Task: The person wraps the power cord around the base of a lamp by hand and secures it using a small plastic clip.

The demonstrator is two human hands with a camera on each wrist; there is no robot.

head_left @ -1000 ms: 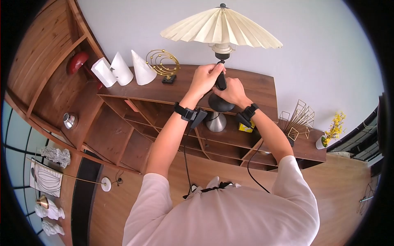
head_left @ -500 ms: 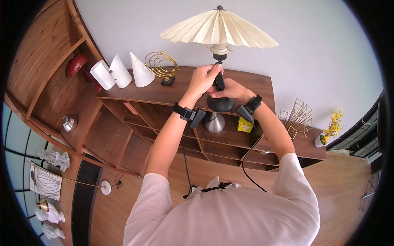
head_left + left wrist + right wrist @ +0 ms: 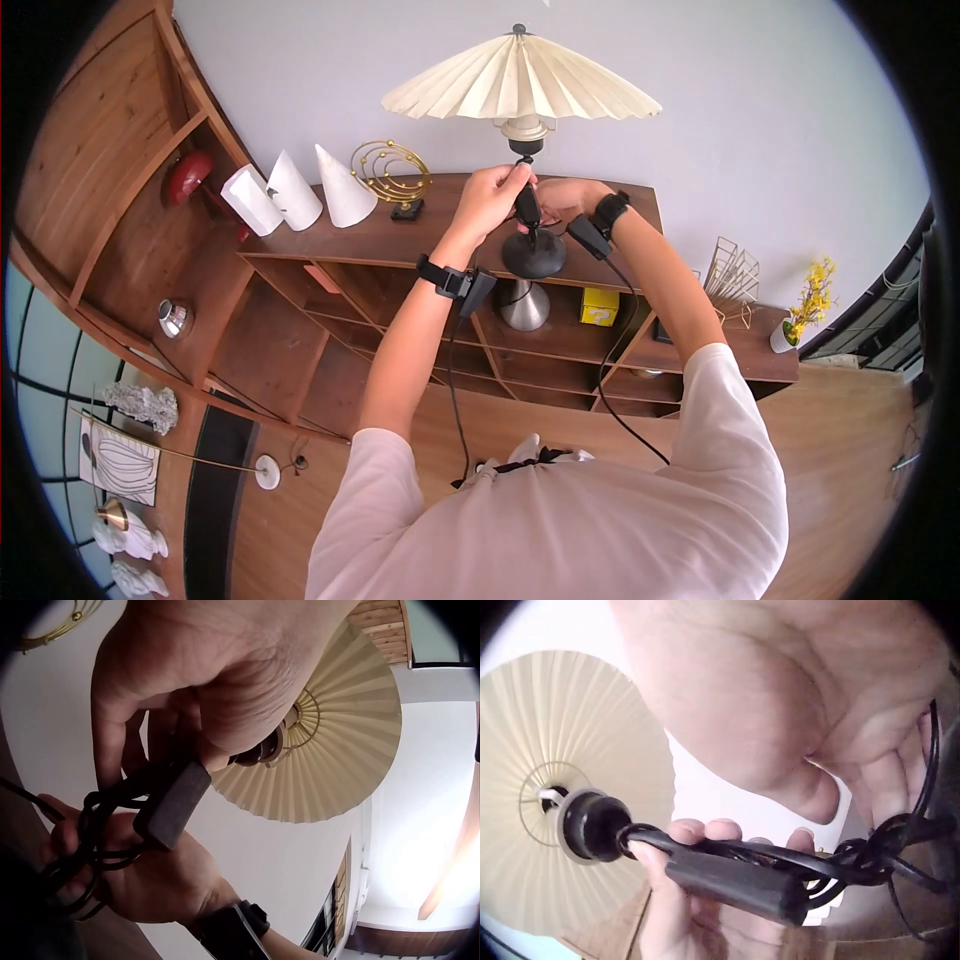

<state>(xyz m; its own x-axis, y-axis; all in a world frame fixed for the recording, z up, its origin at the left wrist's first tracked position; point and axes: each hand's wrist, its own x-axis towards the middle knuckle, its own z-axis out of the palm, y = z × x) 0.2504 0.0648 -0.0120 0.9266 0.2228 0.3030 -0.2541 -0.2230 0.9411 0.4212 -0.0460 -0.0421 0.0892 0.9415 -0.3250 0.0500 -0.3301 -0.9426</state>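
A table lamp with a pleated cream shade (image 3: 520, 80) and a round black base (image 3: 533, 256) is in front of me, its base overlapping the cabinet's front edge in the head view. My left hand (image 3: 488, 203) grips a black oblong block (image 3: 735, 886) on the lamp's cord, close against the stem. Loops of black cord (image 3: 94, 851) hang bunched at the block's end. On the stem's right side, my right hand (image 3: 568, 199) has its fingers curled at the cord, partly hidden behind the stem. In the right wrist view a strand of cord (image 3: 932, 754) runs past those fingers.
On the wooden cabinet top (image 3: 450, 215) stand white paper shapes (image 3: 344, 190) and a gold ring ornament (image 3: 392, 170). A silver cone-shaped piece (image 3: 526, 306) and a yellow box (image 3: 599, 306) occupy the shelf below. Wire ornament (image 3: 733, 272) and yellow flowers (image 3: 815, 290) are at right.
My right hand has moved from in front of the lower stem to its right side and slightly up. The left hand keeps its grip; the lamp sits a little further left and lower in view.
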